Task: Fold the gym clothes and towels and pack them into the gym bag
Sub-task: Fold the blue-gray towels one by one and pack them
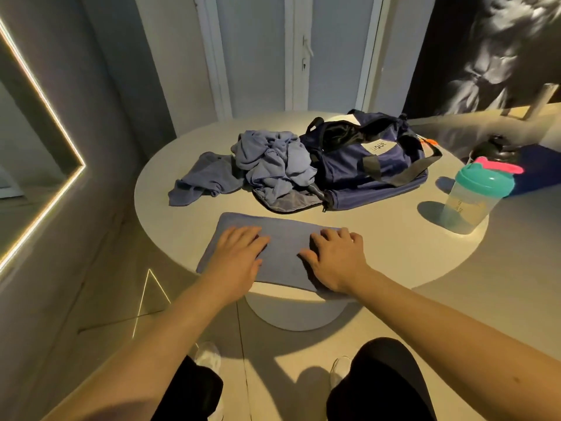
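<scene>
1. Gym bag (379,174) sits unzipped at the back of the tabletop (379,238). It looks soft-sided and is probably best lifted by its straps. Its white label (378,146) is partly hidden, and only "IQUE" reads.
2. Crumpled clothes (273,162) lie against the bag's left end. They look light and floppy, so take them by seams or corners.
3. Folded towel (282,247) lies at the near edge, soft and limp.
4. Left hand (236,256) and right hand (337,259) press flat on the towel, fingers straight, gripping nothing.

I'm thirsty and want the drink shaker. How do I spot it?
Find the round table. Right of the dark blue bag, near the table's edge, stands the shaker. It alone is see-through, with a teal lid and a pink cap.
</scene>
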### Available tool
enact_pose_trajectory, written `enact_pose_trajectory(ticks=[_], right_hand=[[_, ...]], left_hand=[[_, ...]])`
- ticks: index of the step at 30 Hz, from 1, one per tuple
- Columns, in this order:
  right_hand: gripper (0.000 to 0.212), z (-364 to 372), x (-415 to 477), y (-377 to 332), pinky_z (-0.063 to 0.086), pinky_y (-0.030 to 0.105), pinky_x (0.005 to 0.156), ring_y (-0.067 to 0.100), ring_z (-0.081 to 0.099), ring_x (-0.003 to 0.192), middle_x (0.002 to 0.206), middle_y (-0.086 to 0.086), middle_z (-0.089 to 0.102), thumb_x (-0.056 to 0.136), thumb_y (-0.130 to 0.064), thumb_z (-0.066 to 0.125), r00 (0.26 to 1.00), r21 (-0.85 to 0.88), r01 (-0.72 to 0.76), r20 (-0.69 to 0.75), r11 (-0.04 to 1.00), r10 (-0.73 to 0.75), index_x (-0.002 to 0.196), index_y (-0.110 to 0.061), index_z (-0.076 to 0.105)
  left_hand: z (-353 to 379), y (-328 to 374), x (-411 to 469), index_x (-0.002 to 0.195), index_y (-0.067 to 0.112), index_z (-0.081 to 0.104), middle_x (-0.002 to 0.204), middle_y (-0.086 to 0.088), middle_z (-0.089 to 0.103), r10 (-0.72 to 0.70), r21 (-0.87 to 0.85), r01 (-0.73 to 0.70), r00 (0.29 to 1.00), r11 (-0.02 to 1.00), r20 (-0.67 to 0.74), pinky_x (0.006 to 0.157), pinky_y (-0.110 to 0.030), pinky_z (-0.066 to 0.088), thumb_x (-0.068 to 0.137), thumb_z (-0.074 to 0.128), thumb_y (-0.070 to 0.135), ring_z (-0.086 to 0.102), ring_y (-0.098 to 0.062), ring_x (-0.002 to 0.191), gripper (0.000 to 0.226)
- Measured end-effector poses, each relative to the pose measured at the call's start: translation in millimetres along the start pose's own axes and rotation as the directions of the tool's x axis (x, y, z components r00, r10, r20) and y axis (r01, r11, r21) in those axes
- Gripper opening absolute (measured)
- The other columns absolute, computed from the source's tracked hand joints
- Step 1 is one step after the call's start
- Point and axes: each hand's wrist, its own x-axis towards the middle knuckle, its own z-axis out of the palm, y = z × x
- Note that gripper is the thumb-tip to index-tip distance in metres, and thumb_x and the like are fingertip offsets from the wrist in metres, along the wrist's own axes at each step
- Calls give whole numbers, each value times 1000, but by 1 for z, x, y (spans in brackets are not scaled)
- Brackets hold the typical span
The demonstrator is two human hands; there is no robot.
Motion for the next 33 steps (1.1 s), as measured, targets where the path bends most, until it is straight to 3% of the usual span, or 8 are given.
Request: enact_pose_trajectory(ticks=[3, 7, 10, 16, 21, 24, 29, 33], right_hand=[[40, -2, 10, 20, 34, 45, 103, 30, 41, 132, 144, 5, 50, 102, -36, 43, 993, 151, 47, -114, 987, -30, 137, -22, 56], [39, -1, 9, 47, 33, 43, 97, 28, 45, 129, 139, 0, 55, 103, -24, 43, 999, 273, 40, 8, 961, -44, 140, -25, 55], [35, -5, 0, 52, 37, 43, 93, 30, 47, 120, 130, 4, 58, 102, -25, 48, 999, 277, -21, -21, 961, 28, 135, -28, 59], [26, -8, -57, 44, 46, 42, 95, 22, 54, 105, 109, -1, 60, 93, -36, 64, 993, 513, -95, -8, 853, 116, 119, -29, 65], [26, -6, -102, 31, 44, 30, 91, 9, 52, 100, 102, -11, 58, 93, -43, 64, 993, 629, -12, -83, 778, 83, 115, -30, 69], [29, -3, -119, 35, 36, 32, 104, 3, 43, 120, 123, -17, 53, 95, -42, 60, 989, 634, 131, -131, 762, -61, 123, -38, 64], [85, 3, -127, 49, 19, 36, 113, 8, 13, 150, 163, -18, 14, 78, -22, 70, 906, 512, 395, -77, 763, -417, 153, -38, 33], [40, 8, -116, 39, 37, 41, 110, 9, 36, 140, 150, -19, 43, 88, -25, 75, 918, 615, 396, -279, 682, -281, 125, -35, 66]], left_hand=[[3, 55, -13, 134, 20, 59, 144, 0, 52, 110, -146, -131, 984, 981, -140, 115, -38, 29, 98, 54, 26, 43, -22, 133, 37], [19, 108, -25, 151, 20, 39, 157, 3, 34, 156, -177, -152, 988, 972, 8, 121, -36, 17, 97, 51, 53, 27, -19, 144, 64], [32, 116, -33, 146, 18, 42, 148, 1, 42, 138, -137, -138, 990, 981, -9, 119, -41, 29, 87, 71, 47, 37, -23, 136, 72], [46, 94, -57, 112, 18, 62, 114, 4, 53, 58, -236, -121, 965, 964, -258, 96, -32, 36, 70, 77, 13, 50, -21, 103, 45], [41, 65, -88, 105, 16, 70, 110, 7, 59, 25, -371, -147, 948, 917, -316, 90, -35, 43, 88, 61, 26, 55, -18, 104, 22], [27, 60, -103, 103, 18, 70, 107, 12, 61, -66, -506, -96, 954, 857, -293, 89, -30, 45, 97, 56, 42, 56, -14, 104, 29], [8, 69, -104, 98, 28, 69, 100, 18, 63, -276, -668, 53, 933, 743, -233, 88, -20, 44, 93, 55, 42, 59, -10, 100, 21], [-3, 76, -104, 100, 30, 71, 99, 16, 64, -366, -719, 133, 913, 682, -178, 89, -28, 47, 91, 53, 47, 61, -12, 101, 26]])
